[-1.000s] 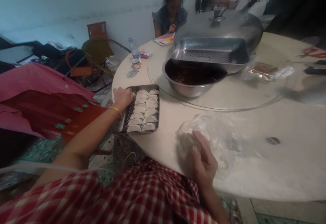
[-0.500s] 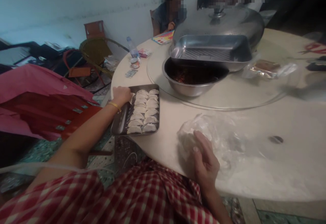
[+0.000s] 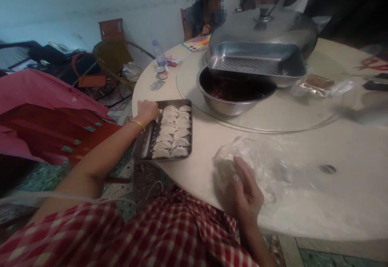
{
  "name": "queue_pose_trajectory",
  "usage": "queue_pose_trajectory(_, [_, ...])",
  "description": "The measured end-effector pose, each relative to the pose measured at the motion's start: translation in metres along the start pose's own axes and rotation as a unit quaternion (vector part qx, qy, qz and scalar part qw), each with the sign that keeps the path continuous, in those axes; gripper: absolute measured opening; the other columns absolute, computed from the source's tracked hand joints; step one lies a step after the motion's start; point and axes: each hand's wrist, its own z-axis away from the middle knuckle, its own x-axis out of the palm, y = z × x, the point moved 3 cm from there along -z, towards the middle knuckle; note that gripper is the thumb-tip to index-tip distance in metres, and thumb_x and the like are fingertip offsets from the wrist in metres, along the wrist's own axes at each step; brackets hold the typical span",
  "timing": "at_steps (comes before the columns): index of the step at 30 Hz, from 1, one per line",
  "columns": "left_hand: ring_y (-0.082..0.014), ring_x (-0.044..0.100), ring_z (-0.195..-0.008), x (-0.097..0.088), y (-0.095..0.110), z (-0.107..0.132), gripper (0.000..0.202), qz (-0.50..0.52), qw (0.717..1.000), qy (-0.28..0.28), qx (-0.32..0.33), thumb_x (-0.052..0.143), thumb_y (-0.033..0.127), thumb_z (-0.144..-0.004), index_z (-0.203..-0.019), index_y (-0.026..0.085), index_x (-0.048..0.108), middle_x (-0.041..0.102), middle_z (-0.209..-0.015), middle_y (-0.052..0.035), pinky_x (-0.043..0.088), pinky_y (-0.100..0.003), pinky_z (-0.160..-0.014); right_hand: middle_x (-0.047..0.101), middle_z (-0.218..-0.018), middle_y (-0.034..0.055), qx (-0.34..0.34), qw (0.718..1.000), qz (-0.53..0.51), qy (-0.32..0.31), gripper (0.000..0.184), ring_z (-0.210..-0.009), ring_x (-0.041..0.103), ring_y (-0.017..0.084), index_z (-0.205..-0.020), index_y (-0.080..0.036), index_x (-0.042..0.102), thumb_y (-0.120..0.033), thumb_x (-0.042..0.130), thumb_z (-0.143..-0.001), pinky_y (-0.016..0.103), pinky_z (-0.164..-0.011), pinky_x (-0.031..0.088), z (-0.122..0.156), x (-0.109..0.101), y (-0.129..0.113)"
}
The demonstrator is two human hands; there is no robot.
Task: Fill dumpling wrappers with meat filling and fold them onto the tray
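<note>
My left hand (image 3: 147, 110) rests at the far left corner of a metal tray (image 3: 145, 145), fingers closed on a white dumpling at the tray's top left. Several folded dumplings (image 3: 174, 131) lie in rows in the tray, which overhangs the round table's edge. My right hand (image 3: 247, 192) lies on a clear plastic bag (image 3: 263, 166) holding a lump of white dough (image 3: 224, 168), fingers curled over the dough.
A steel bowl of dark filling (image 3: 233, 93) carries an empty steel tray (image 3: 257, 60), with a large domed lid (image 3: 266, 26) behind. Other people sit at the far side. A water bottle (image 3: 159, 54), a jar and packets stand at the back left. Pink cloth (image 3: 39, 105) lies left.
My left hand shifted slightly up the tray's far corner. My right hand slid a little lower on the dough bag. The view has drifted slightly.
</note>
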Motion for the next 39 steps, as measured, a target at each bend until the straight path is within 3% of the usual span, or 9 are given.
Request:
queue_pose_trajectory(4, [-0.0231, 0.061, -0.106, -0.005, 0.000, 0.004, 0.037, 0.041, 0.999, 0.015, 0.018, 0.056, 0.036, -0.092, -0.123, 0.016, 0.056, 0.059, -0.123, -0.0093, 0.053, -0.045, -0.088, 0.069, -0.124, 0.0058, 0.004, 1.000, -0.001, 0.004, 0.039, -0.122, 0.059, 0.022, -0.126, -0.028, 0.061, -0.018, 0.055, -0.088, 0.050, -0.105, 0.048, 0.001, 0.000, 0.002])
queue_pose_trajectory(8, [-0.0276, 0.061, -0.108, -0.009, 0.008, 0.011, 0.028, 0.081, 0.994, 0.025, 0.063, 0.052, 0.032, -0.092, -0.108, 0.015, 0.067, 0.068, -0.112, -0.0119, 0.047, -0.041, -0.093, 0.070, -0.122, 0.0071, 0.004, 1.000, 0.005, 0.008, 0.037, -0.120, 0.061, 0.023, -0.124, -0.026, 0.062, -0.020, 0.056, -0.088, 0.051, -0.103, 0.049, 0.000, 0.000, 0.001])
queue_pose_trajectory(12, [-0.0250, 0.066, -0.094, -0.007, 0.019, 0.014, 0.031, 0.108, 0.988, 0.006, 0.106, 0.053, 0.034, -0.083, -0.105, 0.019, 0.069, 0.074, -0.095, -0.0083, 0.047, -0.031, -0.078, 0.070, -0.120, 0.0072, 0.002, 1.000, 0.005, 0.008, 0.037, -0.119, 0.061, 0.023, -0.123, -0.026, 0.063, -0.020, 0.055, -0.088, 0.050, -0.102, 0.050, -0.001, 0.000, -0.001])
queue_pose_trajectory(22, [-0.0267, 0.067, -0.088, 0.001, 0.027, 0.018, 0.032, 0.089, 0.987, -0.011, 0.134, 0.051, 0.034, -0.081, -0.097, 0.018, 0.073, 0.075, -0.092, -0.0114, 0.045, -0.032, -0.073, 0.069, -0.122, 0.0056, 0.000, 1.000, 0.000, 0.008, 0.039, -0.120, 0.060, 0.022, -0.125, -0.028, 0.062, -0.018, 0.055, -0.088, 0.049, -0.102, 0.050, -0.001, 0.000, 0.000])
queue_pose_trajectory(25, [-0.0262, 0.067, -0.092, -0.004, 0.024, 0.019, 0.034, 0.085, 0.988, -0.010, 0.128, 0.050, 0.036, -0.083, -0.099, 0.019, 0.074, 0.075, -0.097, -0.0103, 0.045, -0.032, -0.076, 0.069, -0.122, 0.0052, 0.000, 1.000, -0.001, 0.009, 0.039, -0.120, 0.060, 0.022, -0.125, -0.029, 0.062, -0.017, 0.055, -0.088, 0.048, -0.103, 0.049, 0.000, 0.000, 0.000])
queue_pose_trajectory(28, [-0.0249, 0.066, -0.101, -0.014, 0.006, 0.014, 0.041, 0.075, 0.993, 0.000, 0.092, 0.043, 0.039, -0.088, -0.112, 0.021, 0.070, 0.073, -0.110, -0.0087, 0.046, -0.030, -0.080, 0.069, -0.122, 0.0058, -0.001, 1.000, -0.005, 0.011, 0.039, -0.120, 0.060, 0.022, -0.125, -0.029, 0.062, -0.016, 0.055, -0.088, 0.048, -0.102, 0.050, 0.000, 0.000, -0.001])
queue_pose_trajectory(33, [-0.0356, 0.064, -0.106, -0.024, -0.031, 0.003, 0.044, 0.019, 1.000, -0.021, -0.002, 0.043, 0.041, -0.089, -0.108, 0.014, 0.072, 0.071, -0.111, -0.0178, 0.048, -0.039, -0.080, 0.068, -0.123, 0.0053, 0.000, 1.000, -0.006, 0.012, 0.040, -0.121, 0.060, 0.021, -0.125, -0.029, 0.061, -0.015, 0.055, -0.088, 0.048, -0.104, 0.049, 0.001, 0.000, -0.001])
queue_pose_trajectory(37, [-0.0362, 0.063, -0.106, -0.013, -0.031, 0.000, 0.037, -0.017, 0.997, -0.073, -0.011, 0.053, 0.044, -0.087, -0.097, 0.014, 0.074, 0.071, -0.106, -0.0175, 0.049, -0.041, -0.085, 0.069, -0.122, 0.0041, -0.007, 1.000, -0.007, 0.014, 0.041, -0.120, 0.060, 0.020, -0.125, -0.030, 0.061, -0.014, 0.055, -0.088, 0.047, -0.103, 0.049, 0.001, 0.000, -0.001])
queue_pose_trajectory(39, [-0.0315, 0.062, -0.107, -0.008, -0.025, -0.001, 0.034, -0.033, 0.996, -0.085, -0.011, 0.055, 0.041, -0.090, -0.106, 0.014, 0.069, 0.067, -0.112, -0.0148, 0.050, -0.043, -0.088, 0.069, -0.122, 0.0036, -0.006, 1.000, -0.005, 0.014, 0.041, -0.120, 0.060, 0.020, -0.125, -0.031, 0.061, -0.014, 0.056, -0.088, 0.045, -0.103, 0.049, 0.000, 0.000, -0.001])
